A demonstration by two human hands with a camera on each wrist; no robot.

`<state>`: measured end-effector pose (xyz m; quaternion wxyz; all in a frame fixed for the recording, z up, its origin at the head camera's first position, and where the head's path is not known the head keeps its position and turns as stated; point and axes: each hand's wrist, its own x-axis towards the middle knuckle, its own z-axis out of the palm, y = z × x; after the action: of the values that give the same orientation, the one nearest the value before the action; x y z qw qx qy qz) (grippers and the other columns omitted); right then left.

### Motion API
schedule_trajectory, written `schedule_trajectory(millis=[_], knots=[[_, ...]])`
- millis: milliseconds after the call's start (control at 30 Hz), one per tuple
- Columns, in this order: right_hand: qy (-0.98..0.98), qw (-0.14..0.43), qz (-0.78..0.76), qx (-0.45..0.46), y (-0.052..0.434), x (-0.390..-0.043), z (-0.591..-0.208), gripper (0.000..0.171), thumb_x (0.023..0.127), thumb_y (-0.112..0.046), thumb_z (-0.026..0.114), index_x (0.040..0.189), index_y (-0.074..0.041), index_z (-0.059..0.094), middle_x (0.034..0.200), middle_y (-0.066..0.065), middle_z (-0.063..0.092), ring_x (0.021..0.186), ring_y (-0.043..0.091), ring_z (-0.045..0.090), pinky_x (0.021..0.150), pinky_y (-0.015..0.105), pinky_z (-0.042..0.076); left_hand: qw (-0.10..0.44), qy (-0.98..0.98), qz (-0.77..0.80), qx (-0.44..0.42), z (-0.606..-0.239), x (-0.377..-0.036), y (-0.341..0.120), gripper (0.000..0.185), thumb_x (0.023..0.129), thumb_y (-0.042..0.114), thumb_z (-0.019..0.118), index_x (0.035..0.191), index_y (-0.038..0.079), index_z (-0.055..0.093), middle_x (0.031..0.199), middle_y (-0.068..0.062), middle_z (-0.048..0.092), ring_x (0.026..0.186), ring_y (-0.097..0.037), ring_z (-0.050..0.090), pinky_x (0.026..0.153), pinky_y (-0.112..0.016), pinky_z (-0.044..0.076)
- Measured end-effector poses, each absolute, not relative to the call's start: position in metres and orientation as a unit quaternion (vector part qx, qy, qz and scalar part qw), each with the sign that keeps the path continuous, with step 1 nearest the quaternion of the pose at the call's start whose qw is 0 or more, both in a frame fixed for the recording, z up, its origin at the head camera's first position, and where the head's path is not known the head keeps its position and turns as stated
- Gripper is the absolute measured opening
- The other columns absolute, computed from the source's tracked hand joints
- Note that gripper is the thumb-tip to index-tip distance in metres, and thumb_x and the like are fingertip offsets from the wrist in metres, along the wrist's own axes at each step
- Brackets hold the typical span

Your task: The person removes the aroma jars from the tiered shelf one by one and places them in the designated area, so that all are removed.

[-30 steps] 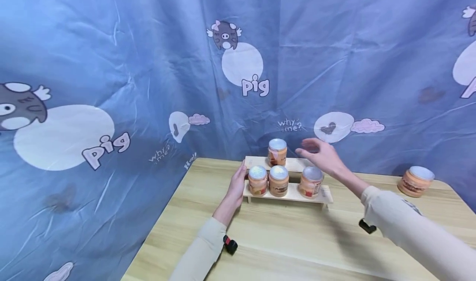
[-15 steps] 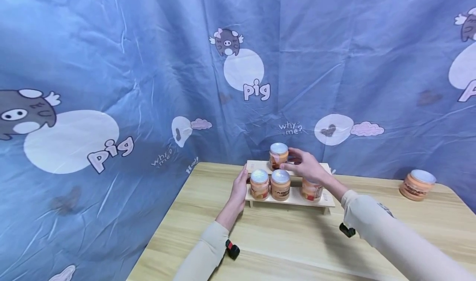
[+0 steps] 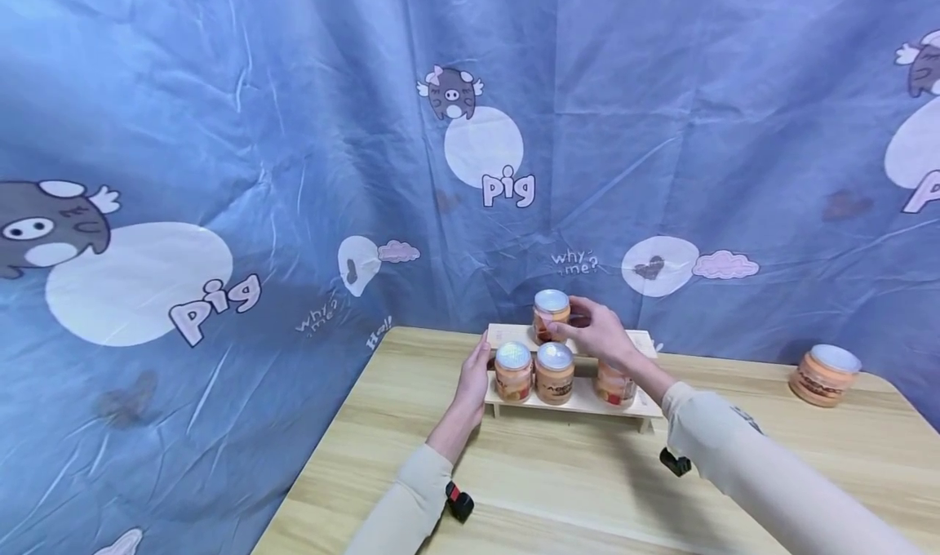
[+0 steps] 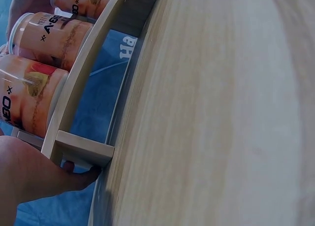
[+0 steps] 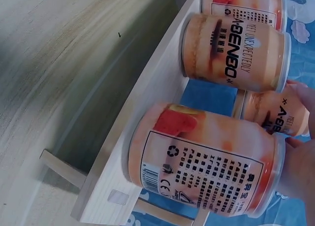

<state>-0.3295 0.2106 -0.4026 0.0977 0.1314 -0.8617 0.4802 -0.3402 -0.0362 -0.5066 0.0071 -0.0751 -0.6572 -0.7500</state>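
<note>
Seen from above the table (image 3: pixel 558 473): right hand (image 3: pixel 598 335) curled round the upper-tier jar (image 3: pixel 551 313), thumb and fingers closing on its side, apparently gripping it, though the contact is small in the head view. Standing upright on the back step of the wooden rack (image 3: pixel 580 400), left of centre, against the blue printed cloth (image 3: pixel 220 171). Left hand (image 3: pixel 473 371) pressed against the rack's left end, fingertips (image 4: pixel 81 174) hooked at a leg. Lined up on the front step, three more silver-lidded jars (image 3: pixel 554 373). Well apart at far right, a lone jar (image 3: pixel 822 374).
</note>
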Motion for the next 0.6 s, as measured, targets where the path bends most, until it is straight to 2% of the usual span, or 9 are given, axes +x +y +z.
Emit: schedule_trajectory(millis=[300, 600], knots=[[-0.861, 0.135, 0.474, 0.124, 0.2043, -0.3256, -0.4044, 0.064, 0.089, -0.023, 0.082, 0.140, 0.004, 0.055, 0.115, 0.025, 0.070, 0.101, 0.038, 0.069, 0.085, 0.046, 0.059, 0.000, -0.660, -0.748, -0.070, -0.5075, -0.3382, -0.0355, 0.057, 0.110, 0.042, 0.039, 0.161, 0.016, 0.032, 0.165, 0.000, 0.026, 0.152, -0.027, 0.013, 0.122, -0.052, 0.005], [-0.864, 0.167, 0.464, 0.102, 0.2030, -0.3214, -0.4055, 0.071, 0.086, -0.033, 0.084, 0.139, 0.005, 0.056, 0.111, 0.022, 0.072, 0.099, 0.036, 0.070, 0.087, 0.047, 0.058, 0.008, -0.657, -0.750, -0.076, -0.5088, -0.3382, -0.0350, 0.059, 0.110, 0.043, 0.039, 0.160, 0.014, 0.032, 0.165, -0.003, 0.026, 0.152, -0.030, 0.013, 0.122, -0.053, 0.006]])
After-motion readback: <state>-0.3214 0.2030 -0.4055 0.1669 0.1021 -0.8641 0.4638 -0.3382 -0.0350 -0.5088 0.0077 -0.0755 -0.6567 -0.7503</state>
